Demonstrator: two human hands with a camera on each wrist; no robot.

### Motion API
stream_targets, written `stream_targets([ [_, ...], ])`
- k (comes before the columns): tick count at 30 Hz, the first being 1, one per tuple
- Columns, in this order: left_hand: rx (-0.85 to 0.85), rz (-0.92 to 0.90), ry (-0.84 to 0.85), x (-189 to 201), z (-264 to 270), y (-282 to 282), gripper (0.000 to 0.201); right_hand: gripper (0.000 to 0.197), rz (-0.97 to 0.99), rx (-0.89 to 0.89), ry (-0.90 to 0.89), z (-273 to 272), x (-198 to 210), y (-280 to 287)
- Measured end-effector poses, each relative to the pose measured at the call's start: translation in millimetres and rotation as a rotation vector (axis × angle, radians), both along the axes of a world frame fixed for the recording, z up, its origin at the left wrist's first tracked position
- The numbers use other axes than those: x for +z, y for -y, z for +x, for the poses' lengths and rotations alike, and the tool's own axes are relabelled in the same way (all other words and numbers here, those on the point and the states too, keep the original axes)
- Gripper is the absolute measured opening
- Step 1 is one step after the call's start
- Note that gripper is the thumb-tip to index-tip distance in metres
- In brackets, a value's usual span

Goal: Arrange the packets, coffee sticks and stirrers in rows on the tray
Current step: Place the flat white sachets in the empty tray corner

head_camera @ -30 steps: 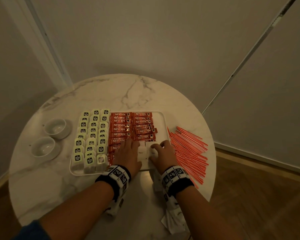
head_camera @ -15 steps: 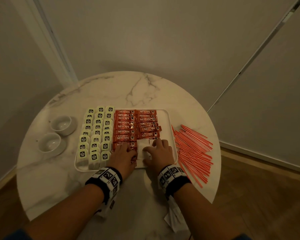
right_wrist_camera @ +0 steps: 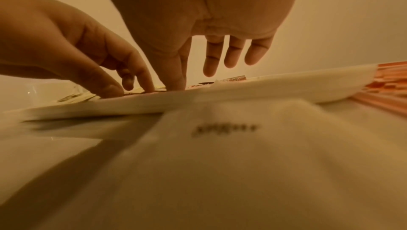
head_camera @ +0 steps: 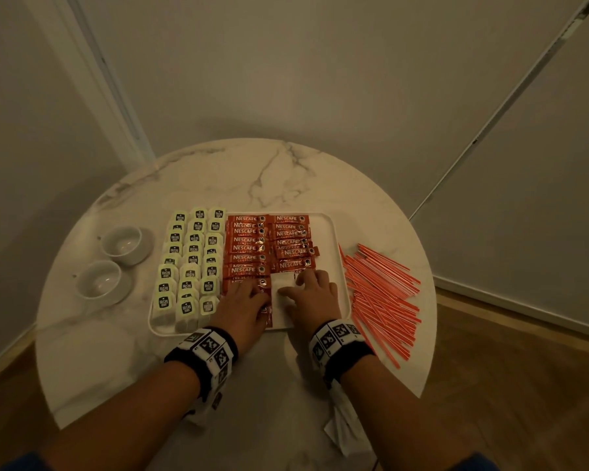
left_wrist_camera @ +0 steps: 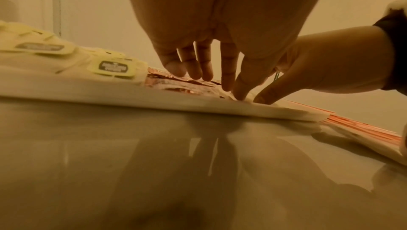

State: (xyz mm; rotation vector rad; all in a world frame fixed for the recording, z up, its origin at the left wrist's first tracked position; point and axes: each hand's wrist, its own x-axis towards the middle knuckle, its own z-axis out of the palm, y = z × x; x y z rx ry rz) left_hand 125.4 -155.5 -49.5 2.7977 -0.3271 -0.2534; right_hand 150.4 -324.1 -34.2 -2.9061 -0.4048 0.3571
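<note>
The round surface [head_camera: 218, 178] is pale marble with grey veins, polished enough to mirror the fingers in the left wrist view. The tray [head_camera: 337, 239] looks like smooth white plastic or ceramic; which one cannot be told. The coffee sticks [head_camera: 249, 239] are shiny red foil that catches the light along its creases. The packets [head_camera: 191, 253] look like matt pale paper with dark printed labels. The stirrers [head_camera: 381, 287] are thin, smooth red plastic. Two small cups [head_camera: 123, 244] are glossy white ceramic. The floor [head_camera: 524, 385] is wood with visible grain.

tray [head_camera: 340, 253]: white | packets [head_camera: 193, 263]: left rows | coffee sticks [head_camera: 249, 248]: centre rows | stirrers [head_camera: 381, 297]: heaped beside tray
</note>
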Motion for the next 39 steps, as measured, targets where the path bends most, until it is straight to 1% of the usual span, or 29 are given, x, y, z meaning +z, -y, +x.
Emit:
stream_targets([
  [2, -0.015, 0.003, 0.043, 4, 1, 6, 0.032, 0.037, 0.022, -0.038, 0.024, -1, 2, 5],
  [5, -0.073, 0.018, 0.071, 9, 3, 18, 0.030, 0.045, 0.063, -0.174, 0.060, -4, 3, 22],
  [7, -0.122, 0.048, 0.030, 10, 4, 24, 0.031, 0.050, 0.090, -0.220, 0.012, -7, 1, 33],
  [9, -0.178, 0.126, -0.019, 10, 3, 28, 0.032, 0.054, 0.113, -0.221, -0.078, -8, -2, 38],
  [11, -0.205, 0.172, -0.038, 10, 2, 32, 0.033, 0.053, 0.111, -0.207, -0.114, -8, -5, 40],
  [17, -0.163, 0.193, -0.070, 11, 3, 37, 0.038, 0.041, 0.117, -0.191, -0.133, -2, -2, 38],
  [24, -0.150, 0.152, -0.091, 13, 4, 37, 0.037, 0.043, 0.133, -0.139, -0.130, 1, 1, 32],
  [28, -0.094, 0.113, -0.044, 16, 9, 36, 0.037, 0.043, 0.128, -0.150, -0.129, 0, 0, 30],
  [35, -0.056, 0.180, -0.054, 17, 26, 42, 0.037, 0.040, 0.123, -0.141, -0.113, 0, 1, 28],
  [39, -0.037, 0.178, -0.047, 17, 30, 44, 0.036, 0.040, 0.128, -0.114, -0.125, 2, 1, 29],
])
